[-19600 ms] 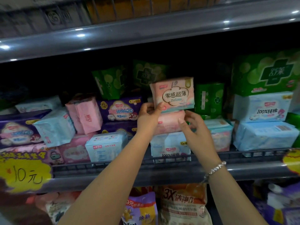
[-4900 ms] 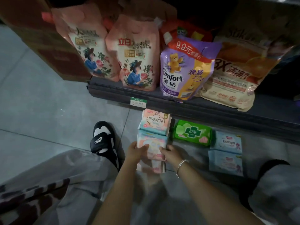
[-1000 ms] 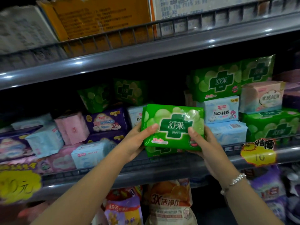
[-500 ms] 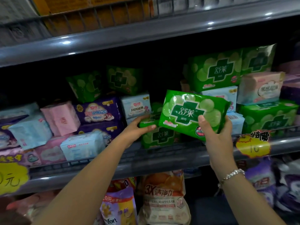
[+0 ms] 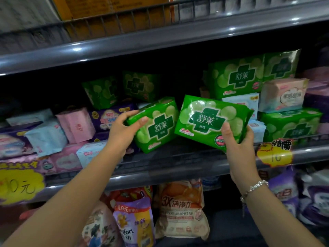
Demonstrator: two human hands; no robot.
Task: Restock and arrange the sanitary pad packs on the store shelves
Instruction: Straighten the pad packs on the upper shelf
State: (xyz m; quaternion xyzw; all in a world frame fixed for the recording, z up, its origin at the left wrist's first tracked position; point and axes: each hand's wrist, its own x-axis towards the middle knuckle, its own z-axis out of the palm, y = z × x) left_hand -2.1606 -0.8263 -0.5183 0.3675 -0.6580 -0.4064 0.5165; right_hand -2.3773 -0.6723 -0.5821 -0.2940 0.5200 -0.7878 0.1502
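Two green pad packs with a dark green cross are in my hands at the middle shelf [image 5: 160,173]. My left hand [image 5: 124,129] grips the left green pack [image 5: 158,125] by its upper left corner; the pack is tilted, its lower edge on or just above the shelf. My right hand [image 5: 236,138] holds the right green pack [image 5: 210,122] by its lower right corner, thumb on the front, raised above the shelf's front rail. The two packs sit side by side, almost touching.
More green packs [image 5: 235,77] are stacked at the right and back, with blue, pink [image 5: 76,125] and purple packs at the left. Yellow price tags [image 5: 274,154] hang on the rail. Detergent pouches [image 5: 181,209] fill the shelf below. A wire-fronted shelf runs overhead.
One second ago both hands held one green pack. Since then my left hand went to a second green pack on the shelf and has tilted it up, while my right hand holds the first pack further right.
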